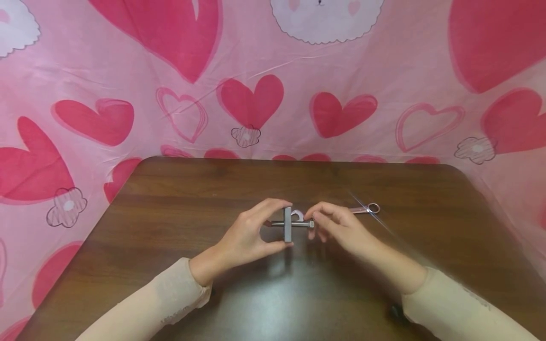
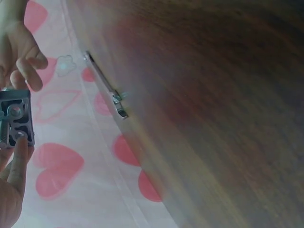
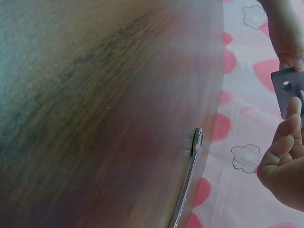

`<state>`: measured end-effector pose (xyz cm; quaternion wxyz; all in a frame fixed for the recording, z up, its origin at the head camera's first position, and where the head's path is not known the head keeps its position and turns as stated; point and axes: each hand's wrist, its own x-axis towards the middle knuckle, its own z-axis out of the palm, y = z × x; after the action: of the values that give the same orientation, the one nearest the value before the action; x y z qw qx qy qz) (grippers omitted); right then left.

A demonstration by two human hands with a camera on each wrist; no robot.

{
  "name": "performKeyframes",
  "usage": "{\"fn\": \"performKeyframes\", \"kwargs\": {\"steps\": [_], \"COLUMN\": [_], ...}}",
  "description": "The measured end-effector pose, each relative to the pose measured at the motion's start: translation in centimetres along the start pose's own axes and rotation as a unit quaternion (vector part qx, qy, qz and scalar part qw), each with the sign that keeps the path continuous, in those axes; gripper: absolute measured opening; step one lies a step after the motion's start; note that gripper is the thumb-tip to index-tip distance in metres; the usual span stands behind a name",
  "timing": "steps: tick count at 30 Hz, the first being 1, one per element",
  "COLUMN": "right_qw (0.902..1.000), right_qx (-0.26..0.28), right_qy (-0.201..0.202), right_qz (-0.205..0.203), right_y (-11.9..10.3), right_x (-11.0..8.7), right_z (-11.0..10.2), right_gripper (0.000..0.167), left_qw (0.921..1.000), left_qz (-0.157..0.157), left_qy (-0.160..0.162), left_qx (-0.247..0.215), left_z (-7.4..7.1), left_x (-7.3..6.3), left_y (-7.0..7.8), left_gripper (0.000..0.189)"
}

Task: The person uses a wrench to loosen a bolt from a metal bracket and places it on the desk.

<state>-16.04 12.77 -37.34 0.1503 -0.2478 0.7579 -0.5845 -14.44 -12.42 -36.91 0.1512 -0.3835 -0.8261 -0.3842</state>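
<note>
My left hand [image 1: 249,227] grips a grey metal block [image 1: 287,225] by its top and bottom edges, between fingers and thumb. In the left wrist view the block [image 2: 29,114] shows a hollowed face with round openings; the right wrist view shows its flat face [image 3: 283,97] with a hole. A silver bolt [image 1: 300,224] runs crosswise through the block, its hex end facing right. At that hex end my right hand [image 1: 341,227] pinches the bolt with thumb and fingers; the exact contact is partly hidden. Behind the right hand lies a combination wrench [image 1: 360,210].
The brown wooden table [image 1: 192,189] carries the wrench flat near its middle, the open end showing between the hands. A pink cloth [image 1: 290,61] with hearts hangs behind the table. Something small and dark [image 1: 396,311] shows beside the right sleeve.
</note>
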Motion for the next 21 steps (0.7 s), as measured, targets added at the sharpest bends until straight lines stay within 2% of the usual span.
{"fn": "performKeyframes", "kwargs": {"steps": [3, 7, 12, 15, 21], "right_qw": [1.0000, 0.9999, 0.9988, 0.9981, 0.9995], "right_qx": [0.007, 0.002, -0.030, -0.031, -0.016], "right_qy": [0.001, 0.007, 0.028, 0.033, 0.024], "right_qz": [0.001, 0.008, -0.028, -0.041, -0.014], "right_y": [-0.08, -0.14, 0.08, 0.19, 0.16], "right_x": [0.06, 0.11, -0.04, -0.13, -0.04], "right_z": [0.01, 0.05, 0.01, -0.04, -0.23], "right_gripper": [0.025, 0.020, 0.027, 0.029, 0.025], "left_qw": [1.0000, 1.0000, 1.0000, 1.0000, 1.0000], "left_qz": [0.002, 0.002, -0.002, -0.002, 0.003], "left_qy": [0.001, -0.003, 0.000, 0.002, 0.000], "left_qx": [0.000, 0.001, 0.002, 0.000, -0.004], "left_z": [0.03, 0.02, -0.09, -0.11, -0.06], "left_x": [0.00, -0.02, 0.01, 0.07, 0.07], "left_y": [0.00, 0.03, 0.05, 0.05, 0.01], "left_gripper": [0.071, 0.071, 0.071, 0.071, 0.071]}}
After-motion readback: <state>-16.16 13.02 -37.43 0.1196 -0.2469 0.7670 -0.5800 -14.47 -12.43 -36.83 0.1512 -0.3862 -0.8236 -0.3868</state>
